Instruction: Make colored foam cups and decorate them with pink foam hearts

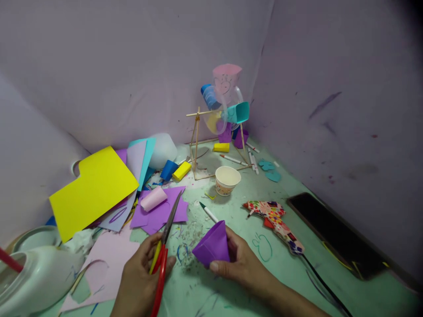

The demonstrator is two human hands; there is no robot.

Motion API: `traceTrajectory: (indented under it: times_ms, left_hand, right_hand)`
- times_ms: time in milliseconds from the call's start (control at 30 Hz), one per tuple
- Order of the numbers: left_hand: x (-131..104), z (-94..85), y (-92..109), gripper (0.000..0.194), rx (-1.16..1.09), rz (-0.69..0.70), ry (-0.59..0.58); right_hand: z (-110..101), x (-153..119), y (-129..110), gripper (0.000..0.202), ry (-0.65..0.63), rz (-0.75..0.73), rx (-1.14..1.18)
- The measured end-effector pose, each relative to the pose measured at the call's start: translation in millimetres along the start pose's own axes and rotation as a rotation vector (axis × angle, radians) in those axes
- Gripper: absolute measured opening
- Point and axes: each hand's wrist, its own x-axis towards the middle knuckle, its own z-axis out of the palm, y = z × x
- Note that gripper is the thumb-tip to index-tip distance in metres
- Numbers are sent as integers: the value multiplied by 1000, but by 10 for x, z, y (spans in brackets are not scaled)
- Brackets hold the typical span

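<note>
My left hand is closed around scissors with red and yellow handles, their blades pointing up and away from me. In my right hand is a small purple paper cup, pinched between thumb and fingers, its mouth tilted to the upper left. A green-tipped marker lies just behind this cup. Beyond it stands a cream printed paper cup. Left of the scissors, a rolled pink paper tube rests on purple paper sheets.
At the back, a stick frame carries a clear plastic wheel with coloured paper cups. A floral-patterned glue gun with a black cord and a dark phone lie right. Yellow paper, pink paper and a white container occupy the left.
</note>
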Motion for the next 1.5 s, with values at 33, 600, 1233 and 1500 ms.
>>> traceTrajectory:
  times_ms: [33, 600, 1233, 1500]
  left_hand:
    - [-13, 0, 6, 53, 27, 11, 31]
    - [-282, 402, 405, 40, -290, 39, -59]
    - [-394, 430, 500, 25, -95, 146, -110]
    - [-368, 344, 544, 24, 433, 170, -267]
  right_hand:
    - [-4, 1, 1, 67, 1, 0, -3]
    - [52, -64, 119, 105, -136, 48, -90]
    - [127, -122, -20, 84, -115, -435, -793]
    - [197, -148, -126, 37, -116, -580, -1071]
